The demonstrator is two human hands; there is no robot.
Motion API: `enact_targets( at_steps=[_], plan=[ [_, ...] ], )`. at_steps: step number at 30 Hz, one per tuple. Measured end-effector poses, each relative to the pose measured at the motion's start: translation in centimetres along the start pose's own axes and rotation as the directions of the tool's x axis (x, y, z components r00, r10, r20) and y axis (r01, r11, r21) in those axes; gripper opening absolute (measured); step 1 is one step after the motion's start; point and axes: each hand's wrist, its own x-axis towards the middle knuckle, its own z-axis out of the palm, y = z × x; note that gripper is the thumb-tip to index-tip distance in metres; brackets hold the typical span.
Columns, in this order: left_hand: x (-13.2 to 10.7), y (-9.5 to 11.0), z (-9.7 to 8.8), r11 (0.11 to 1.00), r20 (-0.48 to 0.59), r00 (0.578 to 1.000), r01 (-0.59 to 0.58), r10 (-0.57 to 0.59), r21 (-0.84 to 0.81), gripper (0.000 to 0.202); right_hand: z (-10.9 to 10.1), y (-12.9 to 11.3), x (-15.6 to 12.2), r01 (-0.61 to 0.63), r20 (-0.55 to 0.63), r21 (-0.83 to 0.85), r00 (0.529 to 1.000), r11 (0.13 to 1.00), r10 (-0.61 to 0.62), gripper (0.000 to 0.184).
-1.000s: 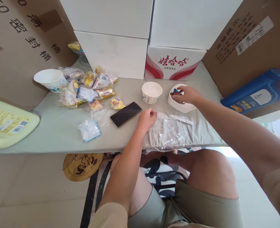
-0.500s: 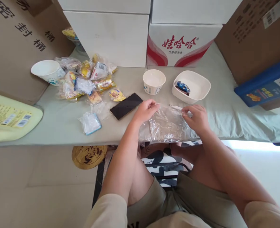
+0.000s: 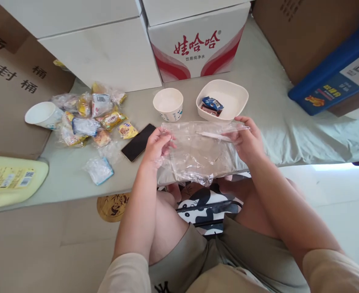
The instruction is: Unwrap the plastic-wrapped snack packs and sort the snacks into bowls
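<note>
A clear plastic bag [image 3: 197,156] is stretched between my two hands over the front edge of the cloth-covered surface. My left hand [image 3: 158,147] is closed on the bag's left top corner. My right hand [image 3: 249,139] grips the right top corner between thumb and fingers. A slim white strip [image 3: 214,136] shows near the bag's upper right; whether it lies in the bag or behind it I cannot tell. Just beyond stand a paper bowl [image 3: 168,106] and a white square bowl [image 3: 238,99] with small blue and dark red snack packets [image 3: 212,105] in it.
Left of my hand lie a black phone [image 3: 137,143], a packet with a blue edge [image 3: 100,170] and a heap of wrapped snacks [image 3: 88,118] by a tipped paper cup [image 3: 43,114]. White boxes [image 3: 106,61] stand behind; a pale green jug [image 3: 14,179] is at far left.
My hands have spread apart, pulling the bag wider and lifting its top edge. The camera view has turned, so the things on the surface appear farther left.
</note>
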Motion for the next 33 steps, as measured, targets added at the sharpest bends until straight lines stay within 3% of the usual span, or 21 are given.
enact_targets(
  at_steps=[3, 5, 8, 11, 14, 19, 23, 27, 30, 33],
  plan=[
    [0.7, 0.2, 0.8, 0.994, -0.064, 0.997, 0.033, -0.04, -0.103, 0.039, -0.3, -1.0, -0.1, -0.24, 0.053, 0.395, 0.97, 0.887, 0.238, 0.038],
    [1.2, 0.1, 1.2, 0.989, -0.115, 0.992, 0.028, -0.045, -0.144, 0.037, -0.3, -1.7, -0.4, -0.303, 0.125, 0.512, 0.952, 0.804, 0.279, 0.048],
    [1.7, -0.1, 1.3, 0.977, -0.221, 0.975, -0.043, -0.005, -0.21, 0.034, 0.1, -2.1, -1.0, -0.316, 0.174, 0.557, 0.949, 0.768, 0.264, 0.055],
    [2.1, -0.2, 1.1, 0.959, -0.34, 0.94, -0.112, 0.017, -0.261, 0.031, 0.8, -1.7, -1.5, -0.334, 0.189, 0.493, 0.943, 0.803, 0.276, 0.058],
    [2.1, -0.4, 0.9, 0.973, -0.372, 0.926, -0.133, 0.054, -0.19, 0.032, 1.4, -1.0, -1.7, -0.334, 0.121, 0.378, 0.942, 0.863, 0.312, 0.057],
    [1.5, -1.3, 0.6, 0.998, -0.223, 0.973, -0.052, 0.056, 0.022, 0.045, 1.5, -0.1, -1.2, -0.254, -0.026, 0.332, 0.96, 0.908, 0.278, 0.047],
    [1.2, -1.8, 0.3, 0.985, -0.163, 0.977, -0.115, 0.135, 0.126, 0.058, 1.2, -0.2, -1.1, -0.192, -0.071, 0.331, 0.971, 0.924, 0.227, 0.058],
    [1.1, -1.9, -0.1, 0.961, -0.078, 0.973, -0.196, 0.215, 0.196, 0.045, 1.0, -0.8, -1.7, -0.044, -0.097, 0.059, 0.994, 0.997, 0.05, 0.073],
    [1.2, -1.8, -0.4, 0.933, -0.081, 0.953, -0.264, 0.291, 0.246, 0.02, 0.9, -0.9, -2.1, 0.059, -0.098, -0.093, 0.993, 0.994, -0.068, 0.053],
    [1.2, -1.7, -1.1, 0.916, -0.156, 0.921, -0.315, 0.358, 0.248, 0.019, 0.6, -0.6, -2.0, 0.09, -0.093, -0.147, 0.99, 0.985, -0.105, 0.028]
  ],
)
